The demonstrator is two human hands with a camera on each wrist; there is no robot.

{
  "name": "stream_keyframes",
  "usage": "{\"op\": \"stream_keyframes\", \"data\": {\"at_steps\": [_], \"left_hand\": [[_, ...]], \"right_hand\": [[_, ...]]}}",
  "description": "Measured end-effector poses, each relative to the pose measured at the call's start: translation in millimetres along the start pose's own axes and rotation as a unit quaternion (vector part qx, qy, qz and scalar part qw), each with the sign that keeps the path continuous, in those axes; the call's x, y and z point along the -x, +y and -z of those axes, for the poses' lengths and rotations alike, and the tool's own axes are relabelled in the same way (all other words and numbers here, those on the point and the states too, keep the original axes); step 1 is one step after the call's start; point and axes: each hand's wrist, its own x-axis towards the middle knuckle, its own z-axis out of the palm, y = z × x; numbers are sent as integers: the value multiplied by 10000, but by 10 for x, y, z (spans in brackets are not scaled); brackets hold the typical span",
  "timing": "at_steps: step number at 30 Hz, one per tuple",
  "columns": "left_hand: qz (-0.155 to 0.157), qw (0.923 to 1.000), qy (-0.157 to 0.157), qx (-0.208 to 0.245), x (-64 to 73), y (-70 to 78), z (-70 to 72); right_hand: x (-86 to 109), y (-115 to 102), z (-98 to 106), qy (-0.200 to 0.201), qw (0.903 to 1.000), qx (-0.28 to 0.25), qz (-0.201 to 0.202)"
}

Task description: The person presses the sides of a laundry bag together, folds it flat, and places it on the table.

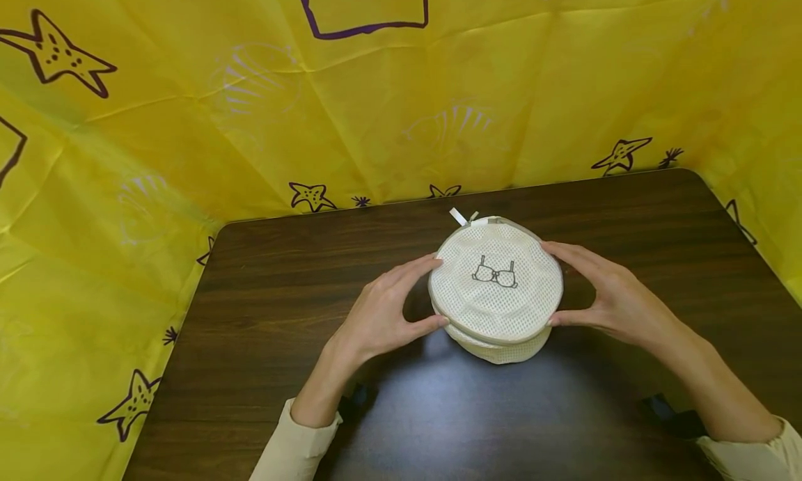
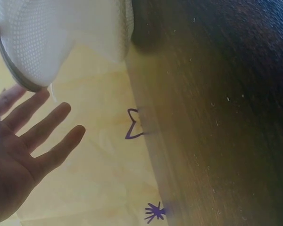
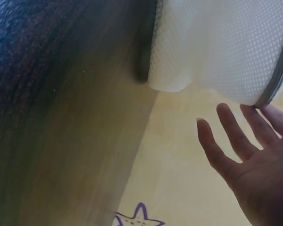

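Observation:
A round white mesh laundry bag [image 1: 498, 282] stands on the dark wooden table, its flat top printed with a small bra drawing. A grey zip runs around the rim, and a white tab sticks up at the back. My left hand [image 1: 385, 307] holds the rim at its left side, thumb near the front and index finger farther back. Opposite it, my right hand [image 1: 614, 300] holds the right side of the rim the same way. Both wrist views show the other fingers spread below the rim, with the mesh wall [image 3: 236, 52] beside them.
The dark wood-grain table [image 1: 282, 293] reaches back to a yellow cloth [image 1: 376, 119] printed with starfish and shells, which hangs behind it and at both sides. Dark straps sit near both wrists, below the cream sleeves [image 1: 294, 439].

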Motion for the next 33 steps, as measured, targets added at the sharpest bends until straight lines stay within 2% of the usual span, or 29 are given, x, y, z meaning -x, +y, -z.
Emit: {"op": "stream_keyframes", "data": {"at_steps": [15,33], "left_hand": [[-26,9999,-94,-54,-15,-22,-47],[82,9997,-233,-83,-24,-43,-87]], "right_hand": [[24,43,-56,-78,9998,-175,59],[43,78,-111,-126,9999,-30,-80]]}}
